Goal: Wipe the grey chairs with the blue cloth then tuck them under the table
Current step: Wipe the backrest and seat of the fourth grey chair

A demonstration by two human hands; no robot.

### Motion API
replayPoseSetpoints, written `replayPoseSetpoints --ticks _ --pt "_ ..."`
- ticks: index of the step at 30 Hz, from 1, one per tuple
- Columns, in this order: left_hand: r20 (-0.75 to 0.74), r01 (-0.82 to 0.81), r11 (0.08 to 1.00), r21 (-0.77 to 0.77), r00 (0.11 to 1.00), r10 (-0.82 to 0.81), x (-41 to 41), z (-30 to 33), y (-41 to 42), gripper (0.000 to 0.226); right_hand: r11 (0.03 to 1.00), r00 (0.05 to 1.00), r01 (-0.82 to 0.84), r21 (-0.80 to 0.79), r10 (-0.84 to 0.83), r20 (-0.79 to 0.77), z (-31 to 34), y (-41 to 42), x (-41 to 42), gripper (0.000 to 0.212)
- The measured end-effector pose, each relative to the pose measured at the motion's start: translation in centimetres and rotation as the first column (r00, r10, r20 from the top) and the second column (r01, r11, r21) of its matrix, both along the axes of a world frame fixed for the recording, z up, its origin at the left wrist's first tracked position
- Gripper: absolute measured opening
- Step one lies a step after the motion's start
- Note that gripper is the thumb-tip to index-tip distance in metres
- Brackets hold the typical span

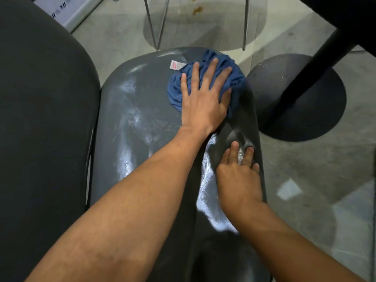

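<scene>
A grey chair point(138, 127) fills the middle of the head view, its seat shiny with light streaks. A crumpled blue cloth point(237, 78) with a white tag lies near the seat's far right edge. My left hand point(203, 98) reaches across and presses flat on the cloth, fingers spread and straight. My right hand point(240, 174) rests with straight fingers on the chair's right edge, nearer to me. A second grey chair point(44, 119) stands right beside it on the left.
The black table's round base point(317, 119) and slanted post point(317, 64) stand on the concrete floor to the right. Thin metal legs point(156, 23) of other furniture rise at the back. A white panel point(71, 11) lies at the top left.
</scene>
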State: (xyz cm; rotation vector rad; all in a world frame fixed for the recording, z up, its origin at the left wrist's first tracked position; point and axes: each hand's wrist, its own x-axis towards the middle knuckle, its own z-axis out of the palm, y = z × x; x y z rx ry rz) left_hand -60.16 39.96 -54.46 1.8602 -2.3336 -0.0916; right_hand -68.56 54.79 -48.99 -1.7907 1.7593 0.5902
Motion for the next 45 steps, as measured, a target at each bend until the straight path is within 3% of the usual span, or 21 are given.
replayPoseSetpoints --ticks 5,9,13,16,19,21,23,26,29,31,35,38,40,42,45 --pt "0.053 0.129 0.992 -0.014 0.990 -0.128 1.4 -0.4 3.3 0.053 0.999 1.000 0.003 -0.036 -0.002 0.026 -0.2 0.5 -0.5 0.077" --pt "0.079 0.117 0.993 -0.027 0.990 -0.114 4.1 -0.8 5.5 0.052 0.999 0.998 0.010 -0.030 -0.009 0.055 0.0 0.8 -0.8 0.074" --pt "0.104 0.031 0.999 0.012 0.994 -0.032 6.6 -0.5 6.1 0.053 1.000 0.998 0.002 -0.014 -0.001 0.057 0.3 0.9 -0.8 0.087" --pt "0.043 -0.105 0.992 0.069 0.994 0.102 6.4 0.1 4.6 0.052 1.000 0.998 0.009 -0.017 -0.008 0.063 0.3 1.0 -0.8 0.093" --pt "-0.046 -0.251 0.961 0.118 0.965 0.257 4.1 0.9 1.6 0.054 1.000 0.998 0.012 -0.017 -0.011 0.069 0.2 1.0 -0.7 0.090" --pt "-0.080 -0.262 0.954 0.142 0.958 0.275 2.0 1.3 -0.2 0.055 1.000 0.998 -0.001 -0.024 0.003 0.059 0.2 1.0 -0.7 0.084" --pt "-0.061 -0.199 0.971 0.134 0.976 0.209 0.1 1.4 -0.9 0.055 0.999 0.998 -0.004 -0.041 0.006 0.057 0.1 1.0 -0.6 0.078" --pt "-0.023 0.024 0.995 0.092 0.999 -0.022 -0.8 1.0 0.5 0.053 0.998 0.997 0.013 -0.066 -0.008 0.080 0.0 1.1 -0.8 0.075" --pt "0.024 0.269 0.960 0.073 0.962 -0.271 1.4 0.5 3.8 0.055 0.997 0.992 0.018 -0.081 -0.007 0.126 0.0 1.5 -1.6 0.094" --pt "0.047 0.327 0.940 0.096 0.942 -0.332 4.4 0.1 6.0 0.054 0.991 0.984 0.035 -0.129 -0.012 0.178 -0.1 2.2 -2.5 0.103" --pt "0.117 0.119 0.982 0.144 0.984 -0.136 10.5 0.4 8.3 0.053 0.987 0.969 0.067 -0.145 -0.030 0.246 -0.3 4.0 -3.7 0.103" --pt "0.006 -0.241 0.944 0.226 0.969 0.246 10.2 1.7 5.9 0.053 0.981 0.961 0.071 -0.181 -0.019 0.277 -0.4 4.8 -3.9 0.097" --pt "-0.063 -0.354 0.898 0.262 0.922 0.382 7.2 2.2 3.6 0.055 0.976 0.953 0.103 -0.192 -0.042 0.301 -0.7 5.3 -3.8 0.094" --pt "-0.061 -0.306 0.915 0.262 0.941 0.332 3.5 1.9 2.6 0.056 0.959 0.949 0.133 -0.248 -0.051 0.311 -1.1 6.2 -3.8 0.093" --pt "0.005 -0.067 0.974 0.217 0.998 0.068 -0.7 1.0 4.7 0.054 0.897 0.915 0.272 -0.349 -0.129 0.382 -2.6 8.1 -4.1 0.086"
